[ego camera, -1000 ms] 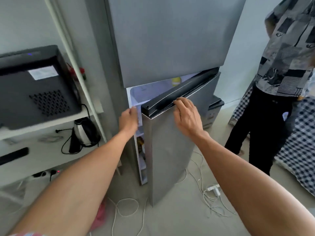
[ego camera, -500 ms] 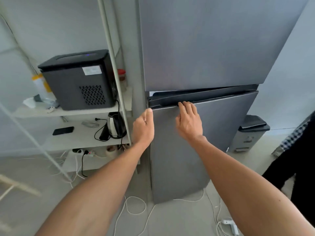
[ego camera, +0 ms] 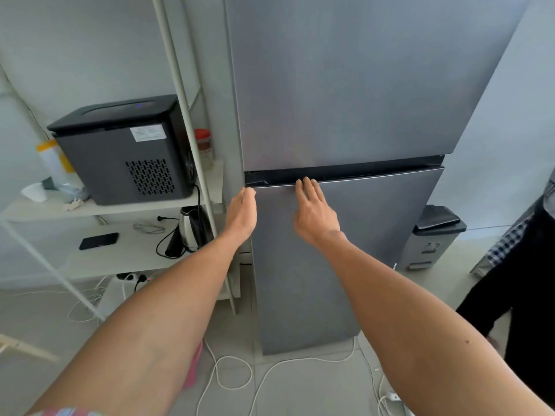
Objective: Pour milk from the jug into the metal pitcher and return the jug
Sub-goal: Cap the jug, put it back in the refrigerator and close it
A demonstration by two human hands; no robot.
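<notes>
A tall grey fridge (ego camera: 345, 85) stands in front of me with both doors closed. My left hand (ego camera: 241, 213) rests against the top left corner of the lower door (ego camera: 345, 250), fingers loosely curled, holding nothing. My right hand (ego camera: 313, 211) lies flat on the lower door, its fingertips at the dark handle strip (ego camera: 360, 172) between the two doors. Neither the milk jug nor the metal pitcher is in view.
A white shelf rack (ego camera: 120, 205) stands left of the fridge with a black ice maker (ego camera: 126, 151), an electric kettle (ego camera: 192, 226) and a phone (ego camera: 99, 240). White cables (ego camera: 234, 373) trail over the floor. A grey bin (ego camera: 435, 238) sits at the right, beside a standing person (ego camera: 522, 283).
The lower fridge door has swung from wide open to closed under both hands. My view has turned to face the fridge squarely.
</notes>
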